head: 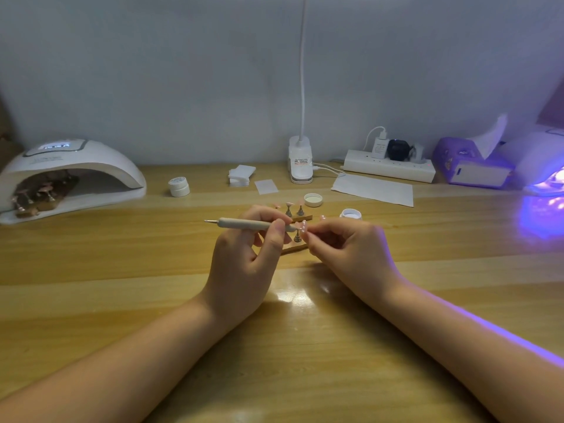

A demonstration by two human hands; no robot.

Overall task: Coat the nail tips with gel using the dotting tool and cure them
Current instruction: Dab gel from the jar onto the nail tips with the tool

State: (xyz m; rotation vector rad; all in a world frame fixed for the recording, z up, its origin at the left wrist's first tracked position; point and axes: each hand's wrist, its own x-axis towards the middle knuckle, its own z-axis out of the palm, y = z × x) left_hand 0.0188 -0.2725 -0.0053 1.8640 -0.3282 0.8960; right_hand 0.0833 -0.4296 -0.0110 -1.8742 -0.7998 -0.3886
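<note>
My left hand (244, 264) pinches a grey dotting tool (244, 223) that lies level, its metal tip pointing left. My right hand (351, 248) has its fingertips at the tool's right end, beside a pink nail tip (302, 225) on a small metal stand. That stand sits on a wooden holder (297, 248) with more pink tips (290, 206) behind my hands. An open gel jar (351, 214) stands to the right, its lid (313, 199) lying behind it. A white curing lamp (70, 175) at the far left shelters another holder of nail tips (39, 193).
A second lamp (546, 178) glows violet at the far right next to a purple box (470, 166). Along the wall stand a clip lamp base (300, 163), a power strip (390, 166), a paper sheet (374, 189), white pads (241, 175) and a closed white jar (178, 186).
</note>
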